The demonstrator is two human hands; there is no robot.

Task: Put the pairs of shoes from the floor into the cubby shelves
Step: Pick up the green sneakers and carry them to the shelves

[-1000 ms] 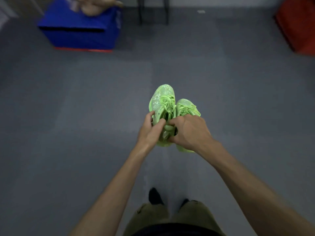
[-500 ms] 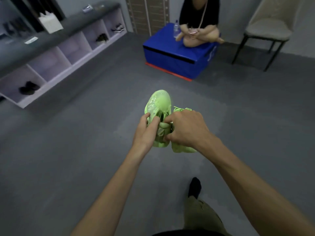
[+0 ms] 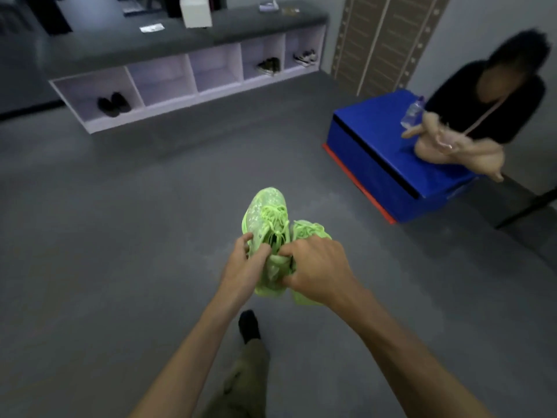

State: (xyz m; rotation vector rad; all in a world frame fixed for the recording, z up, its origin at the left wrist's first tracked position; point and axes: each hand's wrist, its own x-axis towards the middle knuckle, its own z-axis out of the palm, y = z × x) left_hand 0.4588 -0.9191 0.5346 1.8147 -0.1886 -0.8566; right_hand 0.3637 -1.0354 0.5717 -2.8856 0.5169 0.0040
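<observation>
I hold a pair of neon green sneakers (image 3: 266, 218) above the grey floor, toes pointing away from me. My left hand (image 3: 244, 271) grips the left shoe near its tongue. My right hand (image 3: 316, 270) is closed over the heels of both shoes. The white cubby shelf (image 3: 193, 96) stands against the far wall at upper left. Black shoes (image 3: 114, 103) sit in its leftmost cubby, dark olive shoes (image 3: 269, 66) and light sneakers (image 3: 305, 57) in the two rightmost. The two middle cubbies hold nothing.
A person in black sits on a blue box (image 3: 379, 152) at the right, with a bottle beside them. A white box (image 3: 196, 12) and papers lie on the grey shelf top. My foot (image 3: 248, 324) is stepping forward on the floor.
The view has swung left: the cubby shelf has come from the far left toward the centre and the blue box has gone to the right. Both hands keep their hold on the green sneakers.
</observation>
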